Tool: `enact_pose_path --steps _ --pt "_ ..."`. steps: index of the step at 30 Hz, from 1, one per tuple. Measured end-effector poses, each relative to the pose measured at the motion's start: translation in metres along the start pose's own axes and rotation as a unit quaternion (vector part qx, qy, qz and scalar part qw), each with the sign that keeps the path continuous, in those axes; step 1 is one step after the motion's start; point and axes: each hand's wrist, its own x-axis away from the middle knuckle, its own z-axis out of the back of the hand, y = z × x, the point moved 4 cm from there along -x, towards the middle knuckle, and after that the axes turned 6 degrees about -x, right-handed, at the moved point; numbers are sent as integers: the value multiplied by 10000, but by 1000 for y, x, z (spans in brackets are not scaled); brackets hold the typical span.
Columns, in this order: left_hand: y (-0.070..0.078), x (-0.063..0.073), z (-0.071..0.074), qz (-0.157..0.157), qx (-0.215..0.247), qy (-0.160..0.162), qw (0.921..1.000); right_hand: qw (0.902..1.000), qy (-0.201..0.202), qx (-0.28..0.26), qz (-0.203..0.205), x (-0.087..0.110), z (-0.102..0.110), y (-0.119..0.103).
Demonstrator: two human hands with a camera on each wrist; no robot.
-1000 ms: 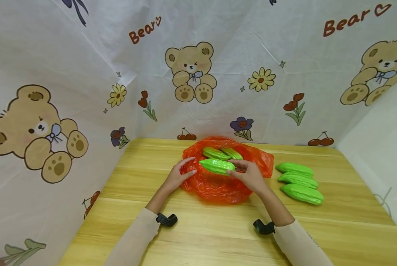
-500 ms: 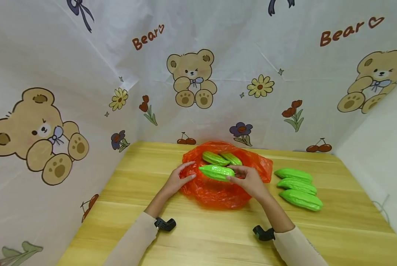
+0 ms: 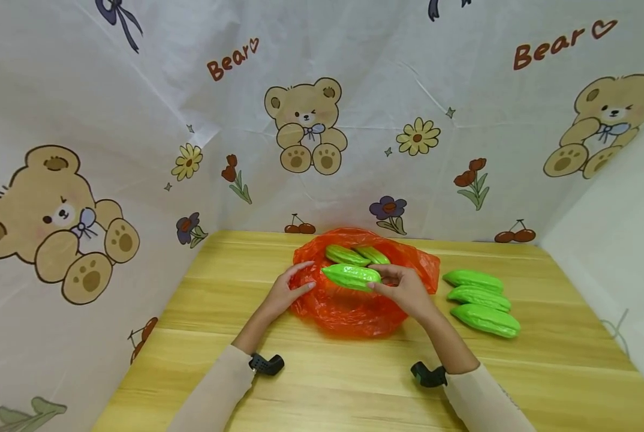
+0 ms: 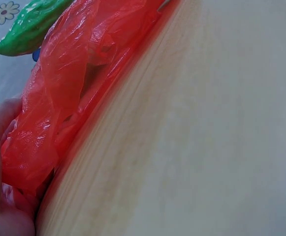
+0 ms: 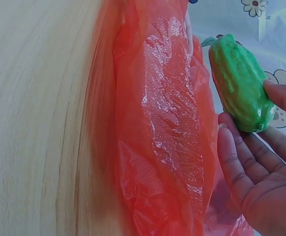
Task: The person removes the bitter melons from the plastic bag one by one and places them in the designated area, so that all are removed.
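Note:
My right hand pinches a shiny green bitter gourd by its blunt end, thumb on one side and fingers on the other. In the right wrist view the bitter gourd is above the bag, its tapered tip pointing away from the palm. The thin red plastic bag lies with its mouth spread, and two more bitter gourds show inside it. My left hand is at the bag's left rim, thumb and fingers spread apart and touching the plastic; some fingers are hidden by the bag.
Three bitter gourds lie side by side on the wooden table, right of the bag. A white cloth printed with bears and flowers rises behind the table and along its left side. A thin cord is at the right edge.
The head view has tilted and shifted slightly. Both hands, the held bitter gourd and the bag keep nearly the same places relative to one another.

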Motion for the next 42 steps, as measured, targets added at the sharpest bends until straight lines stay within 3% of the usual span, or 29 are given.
enact_pose_path --steps 9,11,17,33,42 --pt "7 1 0 35 57 -37 10000 10000 -74 -51 5 4 1 -12" --pt "3 0 -1 -3 27 -25 10000 9999 -53 -89 5 1 3 -2" --pt "2 0 0 12 29 -7 10000 9998 -21 -171 51 0 6 -1" --pt "0 0 0 58 -22 0 10000 9998 -66 -202 12 4 7 -9" --pt "0 -1 0 11 23 22 10000 9996 -199 -79 182 5 5 -12"
